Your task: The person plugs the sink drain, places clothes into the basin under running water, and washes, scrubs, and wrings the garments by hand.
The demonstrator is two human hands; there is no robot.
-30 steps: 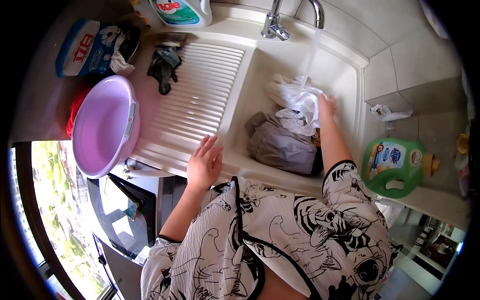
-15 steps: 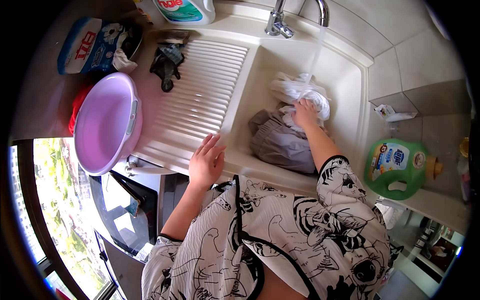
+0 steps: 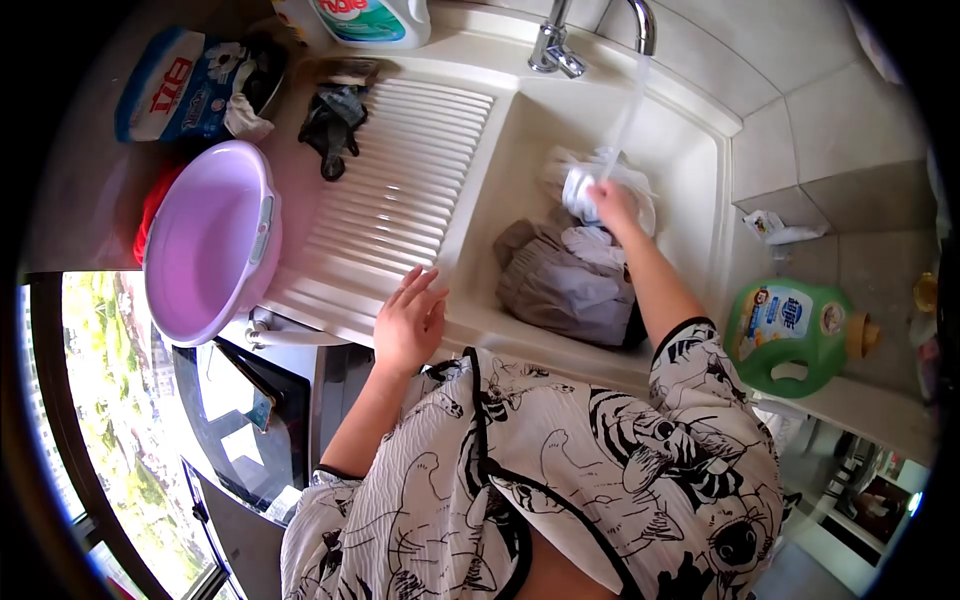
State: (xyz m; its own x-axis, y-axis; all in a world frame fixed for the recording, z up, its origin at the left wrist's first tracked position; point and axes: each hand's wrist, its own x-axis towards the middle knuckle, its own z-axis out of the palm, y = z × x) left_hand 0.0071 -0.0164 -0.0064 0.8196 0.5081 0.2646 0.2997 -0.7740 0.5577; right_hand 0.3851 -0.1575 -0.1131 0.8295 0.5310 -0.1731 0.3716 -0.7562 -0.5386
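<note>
My right hand (image 3: 613, 205) is closed on a white garment (image 3: 578, 193) in the sink basin (image 3: 690, 240), directly under the stream of water. More white fabric spreads behind and below that hand; its exact kind does not show. A grey garment (image 3: 565, 275) with a gathered edge lies crumpled in the near part of the basin. My left hand (image 3: 410, 325), fingers spread, rests at the front edge of the ribbed washboard (image 3: 400, 190) and holds nothing.
Water runs from the chrome faucet (image 3: 644, 30). A purple basin (image 3: 205, 245) stands tilted at the left. Black gloves (image 3: 335, 125) lie on the washboard. A green detergent bottle (image 3: 790, 335) is at the right, a white bottle (image 3: 375, 22) at the back, and a blue-and-white bag (image 3: 175, 90) at the far left.
My right hand has gone from lying on the white fabric to a closed grip, lifting a bunch of it slightly. The grey garment shows more. My left hand stays put.
</note>
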